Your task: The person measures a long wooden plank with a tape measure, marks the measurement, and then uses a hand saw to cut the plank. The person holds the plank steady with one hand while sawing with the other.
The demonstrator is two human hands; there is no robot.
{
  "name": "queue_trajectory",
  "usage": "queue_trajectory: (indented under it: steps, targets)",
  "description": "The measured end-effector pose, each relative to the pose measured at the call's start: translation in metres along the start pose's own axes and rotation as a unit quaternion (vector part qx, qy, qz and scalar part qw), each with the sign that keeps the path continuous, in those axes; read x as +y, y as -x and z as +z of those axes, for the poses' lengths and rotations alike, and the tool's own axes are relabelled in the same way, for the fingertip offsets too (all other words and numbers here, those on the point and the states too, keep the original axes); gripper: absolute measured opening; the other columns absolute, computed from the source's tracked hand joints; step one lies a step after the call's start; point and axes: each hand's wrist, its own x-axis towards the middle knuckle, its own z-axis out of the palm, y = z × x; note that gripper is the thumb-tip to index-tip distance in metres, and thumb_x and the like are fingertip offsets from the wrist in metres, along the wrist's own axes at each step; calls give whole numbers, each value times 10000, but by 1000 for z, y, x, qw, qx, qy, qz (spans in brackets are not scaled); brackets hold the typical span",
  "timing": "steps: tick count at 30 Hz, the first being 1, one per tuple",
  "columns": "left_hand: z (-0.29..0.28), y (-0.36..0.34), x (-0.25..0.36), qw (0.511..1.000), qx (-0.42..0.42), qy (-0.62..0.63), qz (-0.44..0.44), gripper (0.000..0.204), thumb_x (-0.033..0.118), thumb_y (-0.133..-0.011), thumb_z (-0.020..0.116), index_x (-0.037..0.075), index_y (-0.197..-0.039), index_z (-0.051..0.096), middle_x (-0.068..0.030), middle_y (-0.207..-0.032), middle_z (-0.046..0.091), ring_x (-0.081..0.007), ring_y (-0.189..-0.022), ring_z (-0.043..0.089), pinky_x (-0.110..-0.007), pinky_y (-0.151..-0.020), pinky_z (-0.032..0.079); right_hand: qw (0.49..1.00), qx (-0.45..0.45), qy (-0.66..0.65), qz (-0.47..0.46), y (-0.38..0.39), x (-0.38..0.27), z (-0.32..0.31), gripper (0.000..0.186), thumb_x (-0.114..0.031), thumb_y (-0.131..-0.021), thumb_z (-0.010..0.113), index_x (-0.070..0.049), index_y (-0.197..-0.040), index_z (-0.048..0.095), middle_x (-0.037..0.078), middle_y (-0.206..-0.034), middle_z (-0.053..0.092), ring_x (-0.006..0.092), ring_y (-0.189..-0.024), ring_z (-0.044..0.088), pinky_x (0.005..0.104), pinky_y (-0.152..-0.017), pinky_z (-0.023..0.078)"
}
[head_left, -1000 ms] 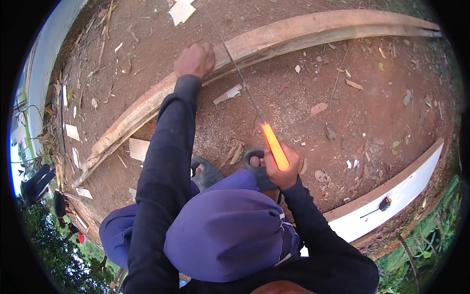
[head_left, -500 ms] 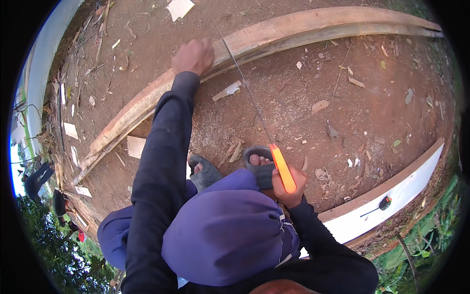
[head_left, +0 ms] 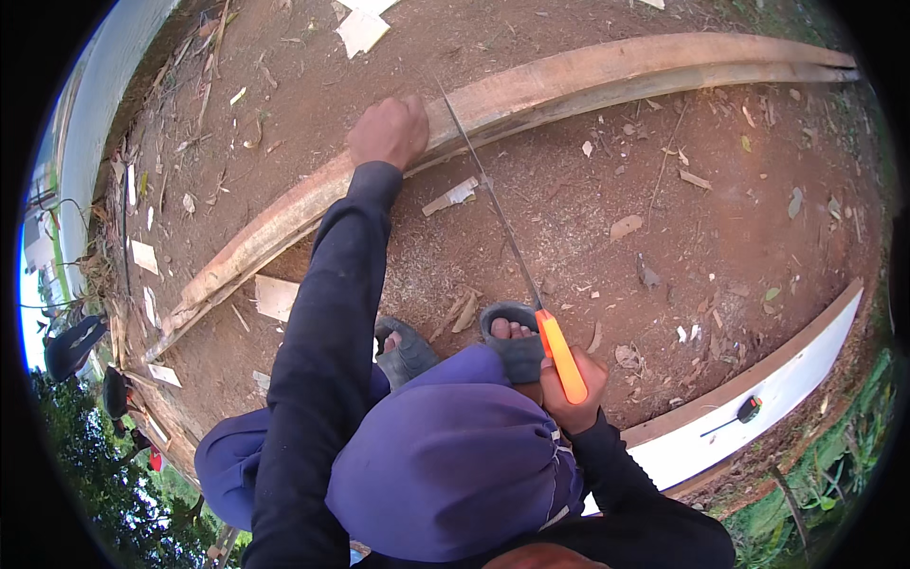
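Note:
A long wooden beam (head_left: 588, 81) lies on the ground and looks bowed in the wide view. My left hand (head_left: 391, 131) is closed on it, with the knuckles up and the fingertips hidden. Just right of that hand, the thin blade of a handsaw (head_left: 507, 228) crosses the beam at a slant. Whether its teeth have cut into the wood is too small to tell. My right hand (head_left: 574, 387) is wrapped round the saw's orange handle, close to my right knee.
My sandalled feet (head_left: 517, 341) are between me and the beam. A white board (head_left: 645, 460) with a brown edge lies at the right, a small black-and-red tool (head_left: 749, 410) on it. Wood scraps (head_left: 277, 297) and leaves litter the dirt. A pale wall (head_left: 123, 66) stands at far left.
My right hand has drawn the saw slightly back toward me along the cut line. The left hand keeps its place on the beam. The whole view has shifted a little.

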Motion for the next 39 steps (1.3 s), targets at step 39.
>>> queue_trajectory:
  steps: [39]
  targets:
    - [-17,0,7,997,-37,21,-64,561,402,-970,373,-32,-1059,718,-352,-1134,663,-526,-1099,629,-535,-1008,472,999,12,2,-32,-21,24,21,157,4,-815,621,73,-937,693,144,-685,672,227,-606,714,331,-572,547]
